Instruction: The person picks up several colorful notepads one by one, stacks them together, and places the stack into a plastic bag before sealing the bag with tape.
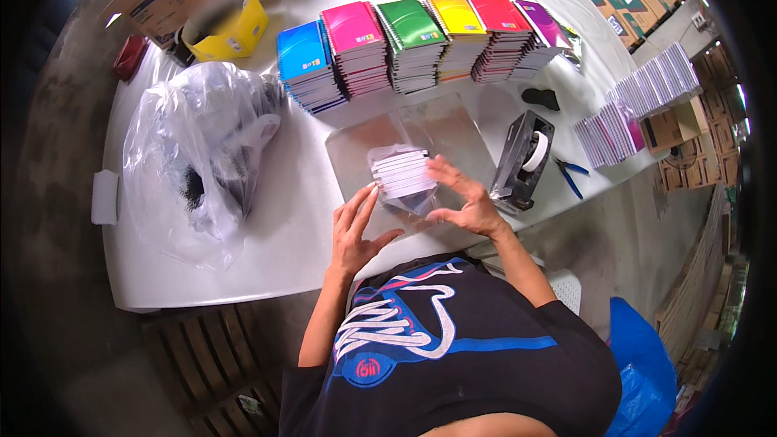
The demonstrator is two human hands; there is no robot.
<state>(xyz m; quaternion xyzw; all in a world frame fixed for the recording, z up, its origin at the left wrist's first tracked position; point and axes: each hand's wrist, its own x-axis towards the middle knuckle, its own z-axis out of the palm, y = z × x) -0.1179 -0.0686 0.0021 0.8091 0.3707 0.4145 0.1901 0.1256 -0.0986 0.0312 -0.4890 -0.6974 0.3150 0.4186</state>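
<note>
Both hands, left hand (356, 231) open, right hand (461, 194) loosely cupped, touching bagged notebook bundle (402, 172).

A single head-worn fisheye view looks steeply down from above the person's own chest onto the white bench (267, 251), facing forward across it towards the row of coloured notebook stacks (413, 40) at its far side. It sits close: the forearms enter from the lower edge, and the dark rim bends the bench edges and the floor around them.
</note>
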